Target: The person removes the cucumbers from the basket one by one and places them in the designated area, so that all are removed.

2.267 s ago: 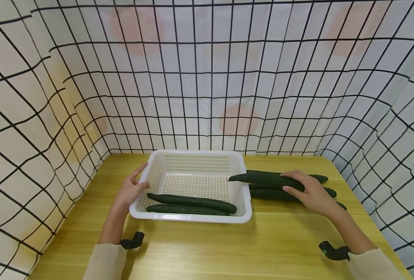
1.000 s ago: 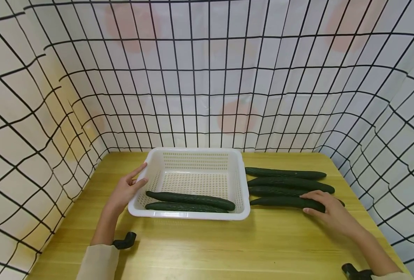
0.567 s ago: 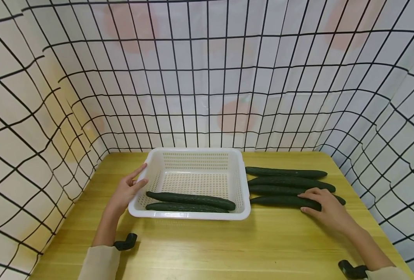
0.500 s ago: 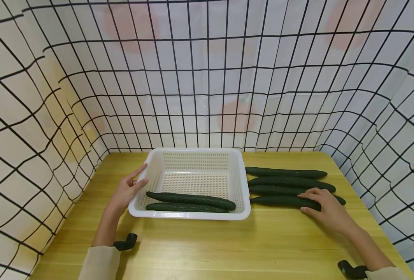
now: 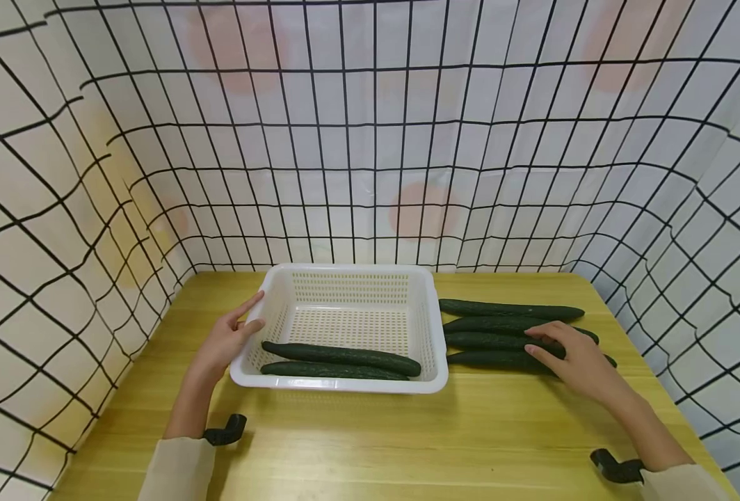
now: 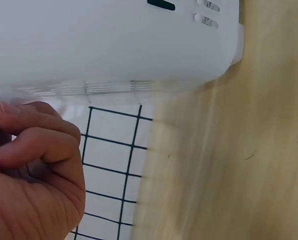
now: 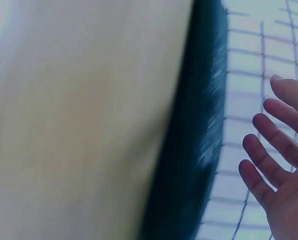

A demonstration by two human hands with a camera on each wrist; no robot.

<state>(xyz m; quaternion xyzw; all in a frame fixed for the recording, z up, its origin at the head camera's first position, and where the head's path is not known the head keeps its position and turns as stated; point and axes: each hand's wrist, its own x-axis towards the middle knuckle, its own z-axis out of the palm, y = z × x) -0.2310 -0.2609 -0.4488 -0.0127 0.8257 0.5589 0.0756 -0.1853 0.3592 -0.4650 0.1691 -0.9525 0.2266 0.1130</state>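
My left hand [image 5: 224, 341] grips the left rim of a white plastic basket [image 5: 339, 385], thumb and fingers on its edge; the left wrist view shows the fingers curled at the rim. Inside, along the near side, lie two dark green cucumbers, the upper one [image 5: 341, 356] overlapping the lower one [image 5: 332, 371]. Over several more cucumbers [image 5: 483, 340] right of the basket hovers my right hand [image 5: 570, 355], hiding parts of them. In the right wrist view its fingers [image 7: 269, 132] are spread, with nothing between them, apart from a blurred cucumber [image 7: 194, 125].
Everything rests on a yellow wood-grain table [image 5: 345, 445]. Black wire mesh [image 5: 376, 167] over white sheeting rises behind and along both sides. A black wrist camera [image 5: 614, 466] sits on my right wrist, another [image 5: 226, 430] on the left.
My right hand held a cucumber by the basket's right rim, then laid it in front of the others. It has since released it and risen slightly back. The left hand keeps its grip.
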